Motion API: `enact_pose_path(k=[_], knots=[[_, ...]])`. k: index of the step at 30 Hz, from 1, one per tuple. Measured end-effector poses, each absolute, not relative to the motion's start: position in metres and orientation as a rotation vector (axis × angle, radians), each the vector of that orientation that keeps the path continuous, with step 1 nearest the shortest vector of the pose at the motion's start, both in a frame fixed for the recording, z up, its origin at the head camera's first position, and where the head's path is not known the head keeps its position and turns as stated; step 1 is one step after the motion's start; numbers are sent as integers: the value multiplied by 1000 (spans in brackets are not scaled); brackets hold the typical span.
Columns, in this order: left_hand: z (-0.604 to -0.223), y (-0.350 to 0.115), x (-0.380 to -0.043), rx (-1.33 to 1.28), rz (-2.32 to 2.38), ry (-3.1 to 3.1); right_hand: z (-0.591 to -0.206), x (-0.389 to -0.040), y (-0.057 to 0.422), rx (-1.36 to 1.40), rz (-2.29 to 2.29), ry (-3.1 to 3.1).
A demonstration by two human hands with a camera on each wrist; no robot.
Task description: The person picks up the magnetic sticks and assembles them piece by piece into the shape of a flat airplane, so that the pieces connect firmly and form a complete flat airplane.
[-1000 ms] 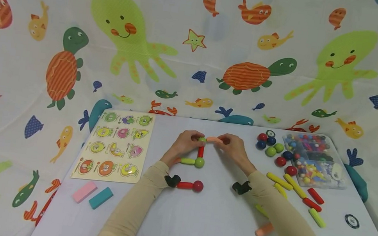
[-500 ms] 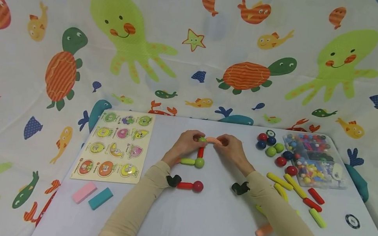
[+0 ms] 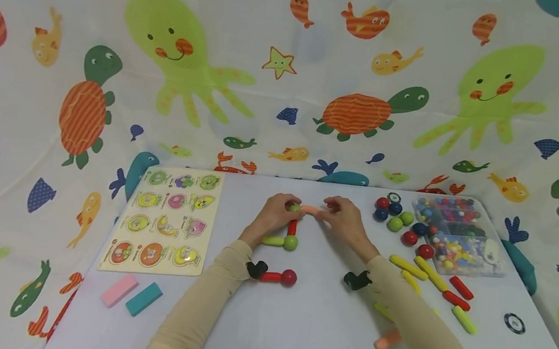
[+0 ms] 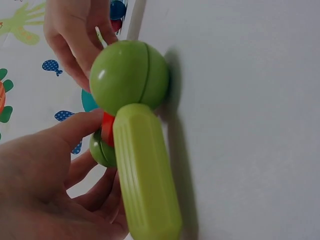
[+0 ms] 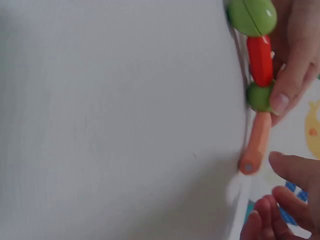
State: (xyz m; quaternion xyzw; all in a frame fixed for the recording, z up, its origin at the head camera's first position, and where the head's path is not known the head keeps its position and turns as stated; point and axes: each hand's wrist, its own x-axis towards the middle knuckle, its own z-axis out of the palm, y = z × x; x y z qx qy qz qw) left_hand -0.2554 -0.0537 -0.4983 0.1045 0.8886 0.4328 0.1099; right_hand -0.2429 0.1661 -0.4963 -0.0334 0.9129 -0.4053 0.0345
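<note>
Just beside right hand (image 3: 346,219), orange stick (image 5: 257,141) — touching green ball (image 5: 258,97)

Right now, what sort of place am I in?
Probably a children's play area: there are colourful toy rods and balls, a fruit picture board, and a sea-animal cloth behind them.

Approx. centre of head view: peach stick (image 3: 309,209), slightly curved, grey dot on free R end, other end touching far green ball (image 5: 260,96). Red stick (image 5: 260,60) links it w/ nr green ball (image 3: 290,243); ridged yellow-green stick (image 4: 145,172) extends L.
</note>
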Motion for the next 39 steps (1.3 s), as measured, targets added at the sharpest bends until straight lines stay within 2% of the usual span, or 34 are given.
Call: enact_pose_path(k=[12,21,28,39], knots=[[-501,-48,-255,268,1312,2601,-478,-233,238,55,-1508,3024],[-499,-43,-255,326,1336,2599,-480,-221,286,99,-1231,3146],[-499,-40,-255,308,1326,2601,-481,-209,298,118,-991,3119],[-501,-34,-256,277,1320,2637,-485,-205,303,94,-870,3088]])
